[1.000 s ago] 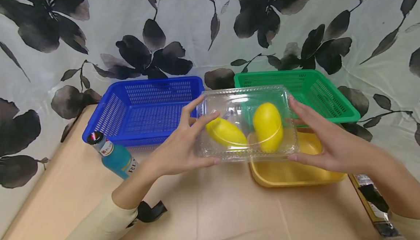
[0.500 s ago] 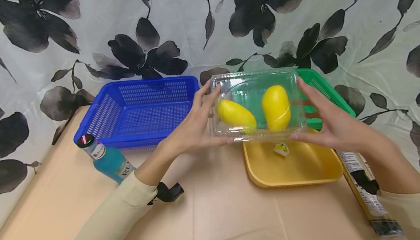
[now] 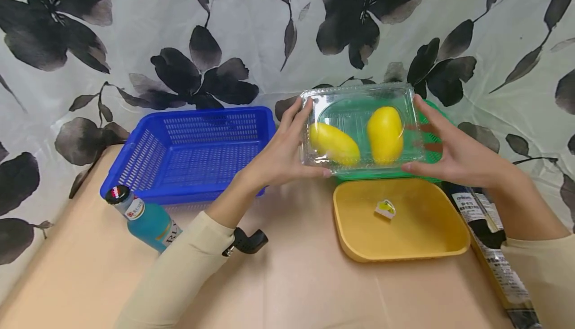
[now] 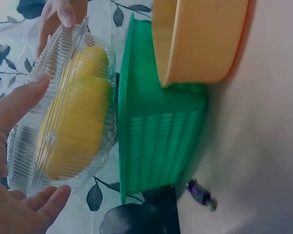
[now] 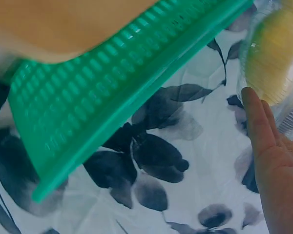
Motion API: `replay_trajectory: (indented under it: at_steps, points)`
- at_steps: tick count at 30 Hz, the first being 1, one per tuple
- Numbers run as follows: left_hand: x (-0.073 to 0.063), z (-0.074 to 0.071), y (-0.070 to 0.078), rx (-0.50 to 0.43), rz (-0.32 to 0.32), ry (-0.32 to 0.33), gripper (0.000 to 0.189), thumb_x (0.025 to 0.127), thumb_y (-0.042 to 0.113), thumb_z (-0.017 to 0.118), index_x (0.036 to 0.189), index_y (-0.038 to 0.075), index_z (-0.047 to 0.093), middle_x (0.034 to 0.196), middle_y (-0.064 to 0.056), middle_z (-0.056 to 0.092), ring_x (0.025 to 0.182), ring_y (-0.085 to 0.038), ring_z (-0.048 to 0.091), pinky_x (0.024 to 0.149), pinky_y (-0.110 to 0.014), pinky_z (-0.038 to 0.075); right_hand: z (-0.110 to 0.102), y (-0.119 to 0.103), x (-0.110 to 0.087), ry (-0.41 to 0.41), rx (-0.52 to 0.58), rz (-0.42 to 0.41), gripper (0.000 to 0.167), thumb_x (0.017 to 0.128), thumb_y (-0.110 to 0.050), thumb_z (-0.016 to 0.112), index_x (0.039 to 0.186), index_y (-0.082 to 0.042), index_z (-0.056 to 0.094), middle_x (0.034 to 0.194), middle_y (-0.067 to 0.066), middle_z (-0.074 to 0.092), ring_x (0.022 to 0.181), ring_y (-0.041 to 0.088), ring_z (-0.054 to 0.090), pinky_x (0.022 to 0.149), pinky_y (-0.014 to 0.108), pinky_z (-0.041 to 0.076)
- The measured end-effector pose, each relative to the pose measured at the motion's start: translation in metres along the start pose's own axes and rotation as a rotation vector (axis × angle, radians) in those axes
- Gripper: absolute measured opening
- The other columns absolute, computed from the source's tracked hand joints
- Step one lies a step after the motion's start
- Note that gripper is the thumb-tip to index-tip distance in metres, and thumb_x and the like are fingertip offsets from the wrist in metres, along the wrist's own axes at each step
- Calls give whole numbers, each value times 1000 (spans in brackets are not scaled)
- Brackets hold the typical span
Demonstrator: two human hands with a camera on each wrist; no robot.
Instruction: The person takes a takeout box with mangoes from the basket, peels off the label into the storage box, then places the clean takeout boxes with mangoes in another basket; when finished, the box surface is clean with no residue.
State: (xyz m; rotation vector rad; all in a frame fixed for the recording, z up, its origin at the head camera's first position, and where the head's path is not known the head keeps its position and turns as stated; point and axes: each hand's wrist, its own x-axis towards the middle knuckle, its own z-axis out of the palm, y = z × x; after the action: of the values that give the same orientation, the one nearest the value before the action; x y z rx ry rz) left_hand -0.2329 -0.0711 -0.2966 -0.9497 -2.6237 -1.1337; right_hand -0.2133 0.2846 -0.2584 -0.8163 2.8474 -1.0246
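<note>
A clear plastic clamshell box [image 3: 362, 119] with two yellow mangoes inside is held up between both hands over the green basket [image 3: 433, 157]. One mango [image 3: 385, 137] stands lengthwise at the right; the other mango [image 3: 334, 144] lies slanted at the left. My left hand [image 3: 280, 154] grips the box's left end, thumb along the near edge and fingers on the far side. At the opposite end my right hand [image 3: 462, 152] holds it the same way. In the left wrist view the box [image 4: 44, 146] hangs just above the green basket's rim [image 4: 124, 112].
A blue basket [image 3: 202, 164] stands left, with a teal bottle [image 3: 150, 224] leaning before it. The yellow tray [image 3: 404, 251], in front of the green basket, holds a small white-and-yellow piece [image 3: 385, 209]. A long printed packet [image 3: 498, 259] lies right. A small purple wrapped candy [image 4: 201, 195] lies on the table.
Both hands have carried the box with the mangoes away from me and slightly right, from over the yellow tray's far part to over the green basket.
</note>
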Motion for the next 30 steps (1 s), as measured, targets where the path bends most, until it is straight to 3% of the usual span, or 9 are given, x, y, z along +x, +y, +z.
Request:
replay_trajectory:
  at_steps: [4, 6, 9, 11, 13, 15, 18, 22, 30]
  points:
    - [12, -5, -3, 37, -28, -52, 131, 75, 49, 89, 167, 23, -1, 173, -4, -9, 158, -32, 13, 122, -55, 28, 3, 9, 9, -7, 25, 28, 128, 83, -3, 85, 163, -40, -8, 171, -15, -7, 146, 43, 37, 95, 14, 47]
    - [19, -5, -4, 33, -40, -72, 131, 76, 50, 89, 167, 25, -2, 173, -3, -11, 158, -32, 14, 122, -55, 29, 1, 13, 11, -6, 29, 42, 127, 84, -3, 84, 163, -39, -8, 172, -13, -8, 146, 45, 36, 99, 24, 50]
    - [29, 0, -4, 23, -45, -80, 130, 77, 52, 87, 166, 28, -4, 173, -3, -12, 158, -30, 14, 122, -54, 31, -3, 20, 15, -5, 33, 65, 125, 85, -5, 83, 163, -38, -9, 172, -10, -8, 146, 50, 33, 105, 57, 46]
    - [36, 5, -3, 4, -49, -72, 130, 77, 52, 87, 166, 29, -5, 173, -2, -13, 159, -28, 11, 122, -53, 31, -7, 25, 18, -4, 36, 75, 124, 86, -4, 81, 164, -37, -10, 172, -7, -9, 145, 53, 31, 99, 75, 37]
    - [42, 12, -3, -14, -57, -67, 128, 78, 54, 86, 166, 31, -4, 173, -1, -14, 160, -25, 6, 122, -53, 30, -11, 31, 21, -9, 38, 81, 122, 87, -3, 79, 164, -35, -11, 172, -5, -11, 145, 55, 29, 104, 61, 49]
    - [48, 17, -2, -25, -74, -64, 126, 79, 55, 84, 166, 31, -3, 172, 1, -14, 160, -21, 0, 123, -52, 28, -14, 36, 24, -16, 46, 91, 120, 88, -1, 77, 164, -32, -11, 172, -3, -12, 145, 56, 29, 100, 35, 55]
    - [58, 25, -3, -8, -98, -64, 123, 80, 58, 82, 167, 28, 0, 173, 2, -13, 160, -17, -4, 125, -51, 23, -17, 45, 29, -37, 60, 125, 117, 91, -1, 74, 164, -30, -13, 172, -1, -14, 146, 55, 28, 79, 2, 43]
    - [70, 34, -3, 11, -132, -73, 120, 81, 56, 82, 167, 26, 4, 173, 0, -9, 160, -19, 0, 127, -50, 19, -18, 59, 34, -50, 67, 174, 112, 93, -3, 71, 164, -26, -13, 172, 3, -15, 146, 57, 28, 77, 2, 41]
    - [86, 54, 7, 70, -256, -175, 117, 81, 59, 81, 167, 25, 8, 174, -7, -5, 159, -35, 6, 125, -58, 21, -14, 84, 30, -130, 103, 245, 105, 96, -4, 63, 164, -18, -16, 171, 8, -17, 147, 58, 23, 76, 9, 45]
